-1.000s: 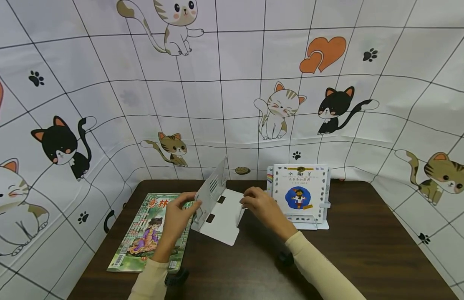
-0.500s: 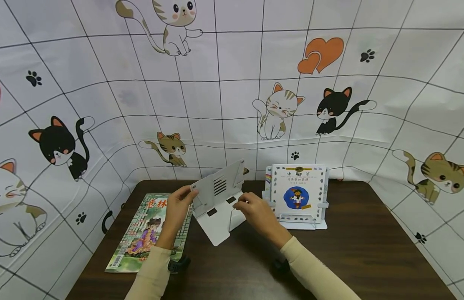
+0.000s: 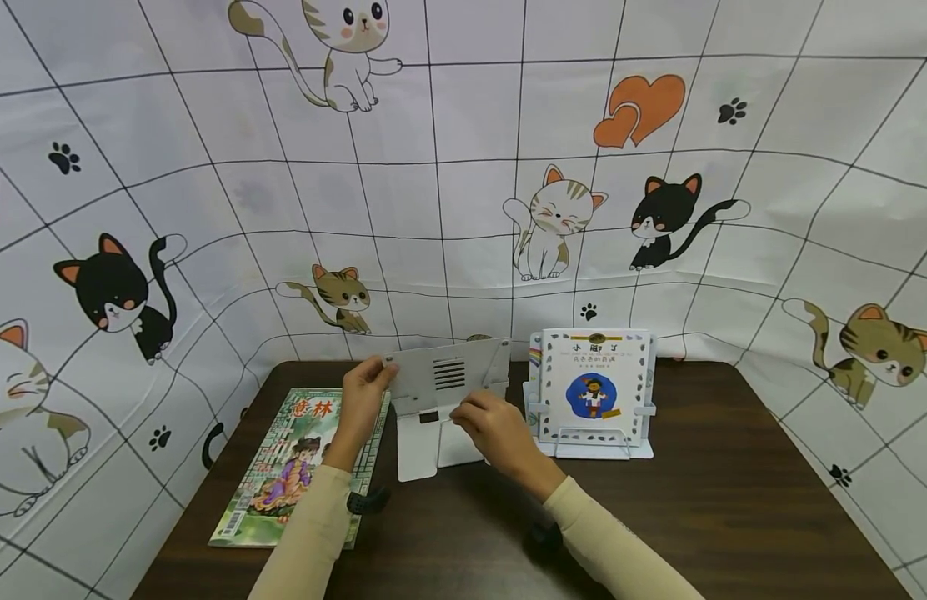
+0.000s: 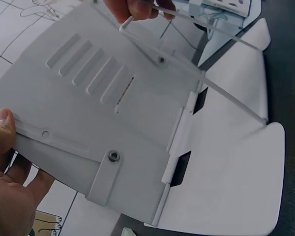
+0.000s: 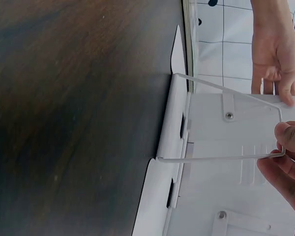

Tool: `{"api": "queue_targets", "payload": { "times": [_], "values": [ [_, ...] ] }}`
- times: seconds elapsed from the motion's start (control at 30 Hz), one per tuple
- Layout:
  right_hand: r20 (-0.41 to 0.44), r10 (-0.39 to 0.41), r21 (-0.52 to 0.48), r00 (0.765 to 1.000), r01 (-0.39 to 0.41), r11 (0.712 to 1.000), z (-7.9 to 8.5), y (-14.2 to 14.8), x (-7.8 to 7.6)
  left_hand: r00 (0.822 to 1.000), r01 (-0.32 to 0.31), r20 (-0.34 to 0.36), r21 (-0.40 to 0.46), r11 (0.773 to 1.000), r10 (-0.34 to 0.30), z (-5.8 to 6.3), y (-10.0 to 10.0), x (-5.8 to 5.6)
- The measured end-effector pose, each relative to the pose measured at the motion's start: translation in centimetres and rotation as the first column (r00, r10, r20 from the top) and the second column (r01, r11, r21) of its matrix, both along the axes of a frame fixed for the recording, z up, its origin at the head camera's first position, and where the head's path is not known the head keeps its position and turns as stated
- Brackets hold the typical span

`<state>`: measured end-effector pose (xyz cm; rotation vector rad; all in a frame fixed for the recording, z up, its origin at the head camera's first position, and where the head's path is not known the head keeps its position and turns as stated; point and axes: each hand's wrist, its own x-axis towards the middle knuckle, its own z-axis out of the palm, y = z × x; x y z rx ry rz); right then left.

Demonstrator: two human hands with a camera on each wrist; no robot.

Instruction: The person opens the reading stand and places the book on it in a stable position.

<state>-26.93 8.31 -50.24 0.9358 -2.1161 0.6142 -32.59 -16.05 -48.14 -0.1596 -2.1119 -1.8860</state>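
A white metal folding book stand (image 3: 411, 383) with a slotted back panel and a flat base stands on the table, its panel tilted up. My left hand (image 3: 362, 404) pinches the panel's upper left edge, thumb on the near face in the left wrist view. With thumb and fingers my right hand (image 3: 497, 429) pinches the end of the stand's white wire bracket (image 5: 221, 159), which is swung out from the base. In the head view that hand covers part of the base and most of the bracket. Dark openings show along the hinge in the left wrist view.
On the left lies a magazine (image 3: 283, 475) with a figure in purple on its cover. To the right, a second white stand (image 3: 583, 452) holds a picture book (image 3: 594, 354). A cat-printed cloth (image 3: 463, 200) hangs behind the dark wooden table (image 3: 704, 500).
The book stand has turned so its slotted panel now faces me instead of sideways. My right hand has moved left and slightly nearer with it; the left hand still holds the panel's edge.
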Motion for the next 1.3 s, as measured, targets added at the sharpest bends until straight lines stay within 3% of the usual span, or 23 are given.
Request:
{"api": "queue_targets", "payload": {
  "times": [0.43,0.53,0.6,0.7,0.83,0.97,1.17,1.3],
  "values": [
    [0.135,-0.015,-0.047,0.991,0.022,0.999,-0.2,-1.2,0.1,0.999,0.035,-0.004,0.047,0.998,-0.035,0.0,0.6,-1.8],
    [0.226,-0.024,-0.065,0.974,0.040,0.997,-0.4,-0.9,0.3,0.999,0.039,0.002,0.055,0.998,-0.039,-0.1,0.6,-2.0],
    [0.321,-0.017,-0.088,0.947,0.048,0.995,-0.5,-0.6,0.6,0.999,0.047,0.007,0.060,0.997,-0.047,-0.1,0.6,-2.0],
    [0.459,0.023,-0.134,0.888,0.044,0.990,-1.0,0.1,1.0,0.998,0.054,0.015,0.067,0.996,-0.055,0.0,0.6,-1.8],
    [0.578,0.086,-0.170,0.812,0.017,0.985,-2.1,0.7,0.9,0.998,0.057,0.023,0.067,0.996,-0.059,0.1,0.4,-1.7],
    [0.647,0.114,-0.203,0.754,0.027,0.979,-2.9,1.0,0.5,0.998,0.055,0.025,0.056,0.997,-0.056,0.0,0.3,-1.6],
    [0.707,0.094,-0.223,0.701,0.095,0.970,-3.2,1.2,-0.1,0.998,0.062,0.030,0.060,0.996,-0.064,-0.4,0.2,-1.2],
    [0.770,0.117,-0.244,0.627,0.121,0.962,-3.5,1.3,-0.4,0.997,0.066,0.036,0.067,0.996,-0.069,-0.9,0.0,-0.8]
  ]
}}
